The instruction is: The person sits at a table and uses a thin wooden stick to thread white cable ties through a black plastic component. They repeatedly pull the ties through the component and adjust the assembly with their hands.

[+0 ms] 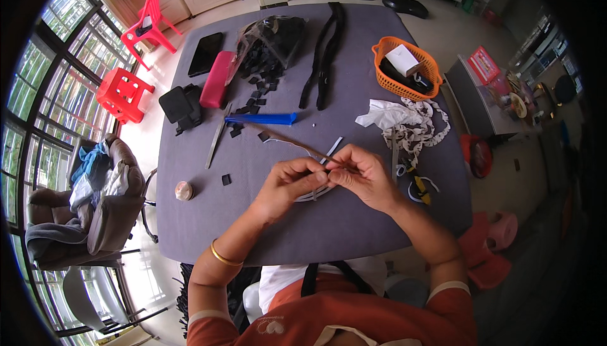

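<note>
My left hand (289,184) and my right hand (363,173) meet fingertip to fingertip over the near half of the table. A long narrow brown strip (303,146) runs from the upper left into the pinched fingers of both hands; its gripped part is hidden by the fingers. Thin white strips (332,150) lie underneath, partly curved below the hands. Beyond my left hand lies a small black square piece (263,136), touching or close to the brown strip. Another black square (226,180) rests apart, left of that hand.
Farther off lie a blue strip (265,118), a metal ruler-like strip (218,137), a pink case (217,79), a clear bag (280,37) spilling black squares, and black bands (325,56). On the right are an orange basket (408,91), patterned ribbon (427,128) and yellow-handled tool (421,189). A small round container (184,191) stands left.
</note>
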Demonstrator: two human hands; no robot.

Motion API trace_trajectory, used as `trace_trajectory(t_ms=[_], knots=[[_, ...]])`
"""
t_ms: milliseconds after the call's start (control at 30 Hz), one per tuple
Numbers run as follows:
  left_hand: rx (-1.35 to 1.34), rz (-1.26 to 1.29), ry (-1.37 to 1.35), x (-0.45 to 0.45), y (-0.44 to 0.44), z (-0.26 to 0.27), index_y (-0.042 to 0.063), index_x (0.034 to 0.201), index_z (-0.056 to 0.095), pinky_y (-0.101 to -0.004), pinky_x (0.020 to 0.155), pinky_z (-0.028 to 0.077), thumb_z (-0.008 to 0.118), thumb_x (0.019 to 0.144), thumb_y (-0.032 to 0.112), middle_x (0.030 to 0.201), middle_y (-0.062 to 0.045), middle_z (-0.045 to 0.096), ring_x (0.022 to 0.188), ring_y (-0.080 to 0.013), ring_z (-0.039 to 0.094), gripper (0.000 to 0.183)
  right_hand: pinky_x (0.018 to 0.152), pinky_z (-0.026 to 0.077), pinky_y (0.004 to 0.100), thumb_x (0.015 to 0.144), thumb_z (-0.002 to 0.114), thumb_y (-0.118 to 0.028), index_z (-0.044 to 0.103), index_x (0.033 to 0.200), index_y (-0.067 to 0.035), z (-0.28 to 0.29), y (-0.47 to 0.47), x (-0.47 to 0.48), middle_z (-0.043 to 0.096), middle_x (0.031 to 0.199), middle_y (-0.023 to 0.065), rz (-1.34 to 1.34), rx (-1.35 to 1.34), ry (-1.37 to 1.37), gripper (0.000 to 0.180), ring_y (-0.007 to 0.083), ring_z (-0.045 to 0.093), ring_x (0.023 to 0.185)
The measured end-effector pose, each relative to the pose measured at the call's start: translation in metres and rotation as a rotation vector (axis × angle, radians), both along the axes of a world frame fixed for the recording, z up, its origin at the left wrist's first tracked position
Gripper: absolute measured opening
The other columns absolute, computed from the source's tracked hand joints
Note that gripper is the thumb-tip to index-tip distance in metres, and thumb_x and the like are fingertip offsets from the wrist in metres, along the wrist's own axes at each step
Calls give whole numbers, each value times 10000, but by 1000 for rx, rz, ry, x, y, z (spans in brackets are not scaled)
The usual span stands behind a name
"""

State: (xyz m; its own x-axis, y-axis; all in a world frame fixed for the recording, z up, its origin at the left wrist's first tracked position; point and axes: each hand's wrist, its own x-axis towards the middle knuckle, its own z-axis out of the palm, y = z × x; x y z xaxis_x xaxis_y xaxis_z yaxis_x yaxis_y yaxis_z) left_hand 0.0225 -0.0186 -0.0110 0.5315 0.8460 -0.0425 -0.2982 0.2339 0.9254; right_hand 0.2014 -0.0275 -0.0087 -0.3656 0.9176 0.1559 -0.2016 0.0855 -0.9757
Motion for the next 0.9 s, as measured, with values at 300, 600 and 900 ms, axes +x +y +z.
trace_trajectory(t_ms=[300,600,900], knots=[[-48,53,-177,2,1,-2,55,899,570,-254,812,368,520,845,163,905,-27,576,849,-100,504,131,593,417,161,766,640,-98,565,851,-13,-2,2,13,588,758,2,-40,66,-36,142,14,511,708],[969,423,1026,-26,35,3,58,935,575,-309,749,398,583,697,25,925,-91,553,871,-224,514,241,659,415,287,744,639,-121,547,978,-19,40,17,141,559,863,66,-1444,649,-793,271,170,510,770],[1083,450,1199,-26,40,-19,64,769,513,-368,657,374,578,731,52,729,-78,532,706,-272,504,76,741,411,250,875,406,-72,552,950,-14,25,15,67,552,916,31,-403,163,-116,174,110,507,869]])
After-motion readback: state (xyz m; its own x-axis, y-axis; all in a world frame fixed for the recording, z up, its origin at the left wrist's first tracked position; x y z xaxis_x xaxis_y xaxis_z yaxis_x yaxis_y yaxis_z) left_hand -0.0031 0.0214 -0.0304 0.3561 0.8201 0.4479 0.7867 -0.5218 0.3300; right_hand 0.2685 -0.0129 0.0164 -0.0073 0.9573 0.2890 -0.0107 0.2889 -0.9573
